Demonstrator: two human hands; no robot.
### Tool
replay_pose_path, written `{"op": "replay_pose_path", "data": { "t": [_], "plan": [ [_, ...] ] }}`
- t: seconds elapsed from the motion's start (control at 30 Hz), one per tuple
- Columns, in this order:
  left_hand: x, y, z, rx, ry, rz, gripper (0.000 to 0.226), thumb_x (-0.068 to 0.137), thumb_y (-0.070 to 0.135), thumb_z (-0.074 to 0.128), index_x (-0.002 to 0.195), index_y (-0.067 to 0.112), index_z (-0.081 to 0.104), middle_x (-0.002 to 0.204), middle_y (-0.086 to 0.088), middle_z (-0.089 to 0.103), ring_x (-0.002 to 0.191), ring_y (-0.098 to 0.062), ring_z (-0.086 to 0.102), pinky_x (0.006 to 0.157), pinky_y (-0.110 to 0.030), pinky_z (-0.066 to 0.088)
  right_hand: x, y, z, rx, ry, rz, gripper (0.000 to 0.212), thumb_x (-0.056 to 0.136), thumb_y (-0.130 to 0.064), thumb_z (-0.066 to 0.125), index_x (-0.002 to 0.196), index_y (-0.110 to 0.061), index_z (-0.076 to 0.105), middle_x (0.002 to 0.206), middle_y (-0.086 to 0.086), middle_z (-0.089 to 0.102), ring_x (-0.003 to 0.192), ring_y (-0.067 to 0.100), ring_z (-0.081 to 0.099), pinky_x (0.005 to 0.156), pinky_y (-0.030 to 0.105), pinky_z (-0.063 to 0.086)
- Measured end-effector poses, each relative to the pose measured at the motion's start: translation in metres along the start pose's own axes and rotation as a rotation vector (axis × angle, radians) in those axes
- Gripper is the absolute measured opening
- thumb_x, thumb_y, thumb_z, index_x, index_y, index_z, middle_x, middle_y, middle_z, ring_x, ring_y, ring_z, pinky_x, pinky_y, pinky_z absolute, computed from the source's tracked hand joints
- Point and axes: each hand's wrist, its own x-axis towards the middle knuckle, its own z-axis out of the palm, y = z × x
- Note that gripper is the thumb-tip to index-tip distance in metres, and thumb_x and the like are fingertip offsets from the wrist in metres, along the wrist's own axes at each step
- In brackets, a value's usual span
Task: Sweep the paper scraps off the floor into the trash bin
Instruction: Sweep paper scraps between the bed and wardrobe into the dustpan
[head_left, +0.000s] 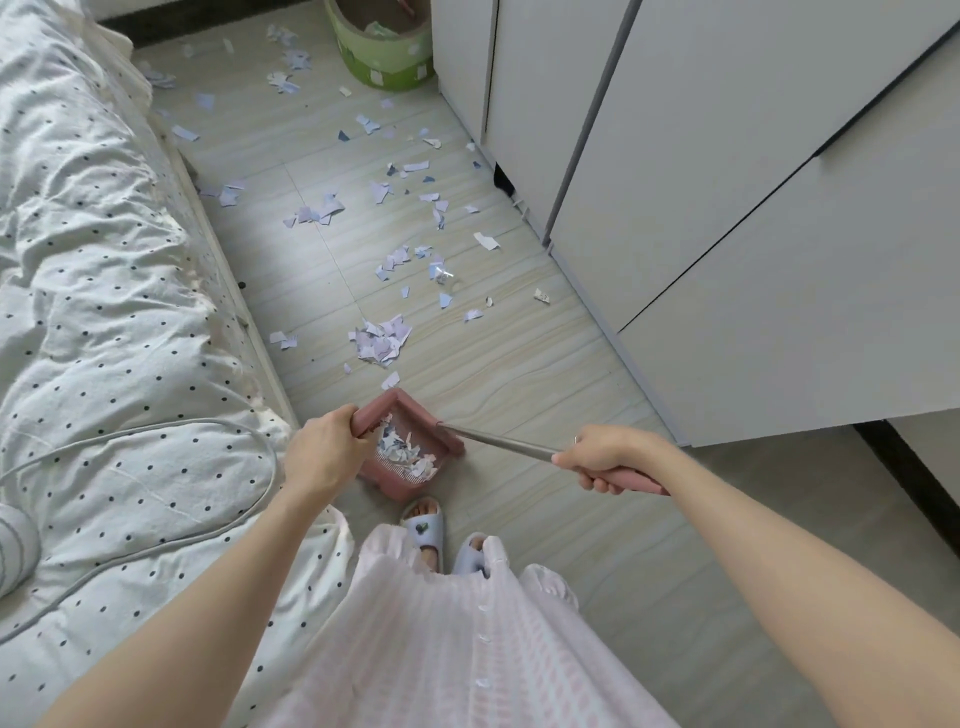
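My left hand (324, 447) curls over the top edge of the pink dustpan (410, 447), fingers wrapped round its rim, just below the middle of the frame. My right hand (602, 460) grips the pink handle (631, 480) of a broom, fingers closed tight around it; its metal shaft (493, 440) runs up and left from my fist to the dustpan's right edge. The broom's head I cannot make out. Inside the pan lie torn scraps (402, 452), white and blue, and the pan sits on the floor right above my slippered feet (423, 525) in the picture.

Just above the pan, at centre frame, a small heap of lilac paper scraps (382, 340) rests on the pale tiled floor (519, 364). More scraps (410, 260) are scattered up the middle of the frame, thinning toward the top. The green trash bin (382, 49) stands at the top centre, well apart from the pan, beside the white cabinet (727, 182) that fills the upper right. A few scraps lie around the bin's base.

The left side of the frame is taken by a bed with a white dotted quilt (104, 312), and a grey cable (156, 431) loops across it at lower left
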Motion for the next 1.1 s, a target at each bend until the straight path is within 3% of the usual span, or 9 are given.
{"op": "replay_pose_path", "data": {
  "t": [0.13, 0.33, 0.47, 0.57, 0.9, 1.03, 1.1],
  "plan": [
    [-0.001, 0.027, -0.003, -0.025, -0.05, 0.037, 0.004, 0.083, 0.016, 0.056, 0.084, 0.014, 0.059, 0.073, -0.007, 0.062, 0.076, -0.032, 0.059, 0.062, -0.034, 0.042, -0.017, 0.035, -0.004, 0.163, 0.075, 0.022, 0.023, 0.102, -0.027, 0.04, 0.097, -0.005, 0.045, 0.062, 0.004, 0.045, 0.039, 0.007, 0.038, 0.033, 0.012, 0.031],
    [-0.002, 0.096, -0.006, -0.079, -0.243, 0.19, 0.015, 0.088, 0.022, 0.059, 0.094, 0.009, 0.062, 0.082, -0.014, 0.071, 0.077, -0.03, 0.065, 0.07, -0.036, 0.049, -0.039, 0.087, 0.009, 0.471, 0.218, 0.072, 0.034, 0.101, -0.029, 0.041, 0.073, -0.011, 0.045, 0.06, 0.001, 0.043, 0.047, 0.008, 0.038, 0.033, 0.013, 0.031],
    [-0.013, 0.153, -0.005, -0.033, -0.326, 0.375, 0.016, 0.089, 0.027, 0.06, 0.082, 0.014, 0.058, 0.063, -0.002, 0.062, 0.058, -0.016, 0.058, 0.058, -0.028, 0.043, -0.063, 0.132, 0.017, 0.688, 0.274, 0.114, 0.029, 0.101, -0.02, 0.043, 0.073, -0.011, 0.043, 0.059, 0.003, 0.042, 0.043, 0.008, 0.038, 0.031, 0.011, 0.029],
    [-0.025, 0.198, -0.004, 0.011, -0.368, 0.495, 0.021, 0.087, 0.029, 0.06, 0.075, 0.013, 0.055, 0.058, 0.0, 0.057, 0.058, -0.019, 0.056, 0.059, -0.029, 0.042, -0.085, 0.167, 0.029, 0.828, 0.31, 0.166, 0.028, 0.099, -0.017, 0.044, 0.072, -0.011, 0.044, 0.058, 0.002, 0.043, 0.026, 0.004, 0.039, 0.031, 0.01, 0.029],
    [-0.122, 0.311, 0.021, 0.319, -0.52, 1.083, 0.032, 0.09, 0.031, 0.058, 0.064, 0.018, 0.044, 0.062, 0.003, 0.051, 0.066, -0.021, 0.051, 0.055, -0.029, 0.035, -0.165, 0.243, 0.145, 1.274, 0.48, 0.384, 0.03, 0.1, -0.017, 0.04, 0.071, -0.011, 0.04, 0.061, 0.001, 0.041, 0.027, 0.004, 0.039, 0.028, 0.01, 0.029],
    [-0.174, 0.323, 0.041, 0.361, -0.556, 1.239, 0.024, 0.092, 0.031, 0.055, 0.075, 0.014, 0.052, 0.066, 0.002, 0.051, 0.074, -0.024, 0.052, 0.057, -0.029, 0.035, -0.187, 0.256, 0.207, 1.487, 0.553, 0.468, 0.03, 0.1, -0.015, 0.039, 0.07, -0.01, 0.042, 0.044, 0.0, 0.049, 0.02, 0.004, 0.039, 0.027, 0.008, 0.03],
    [-0.201, 0.324, 0.049, 0.39, -0.582, 1.31, 0.02, 0.092, 0.03, 0.054, 0.08, 0.015, 0.053, 0.071, -0.002, 0.054, 0.076, -0.025, 0.053, 0.061, -0.028, 0.036, -0.199, 0.259, 0.241, 1.597, 0.575, 0.497, 0.03, 0.099, -0.014, 0.039, 0.069, -0.009, 0.042, 0.049, 0.002, 0.049, 0.028, 0.005, 0.043, 0.028, 0.01, 0.031]
  ]
}}
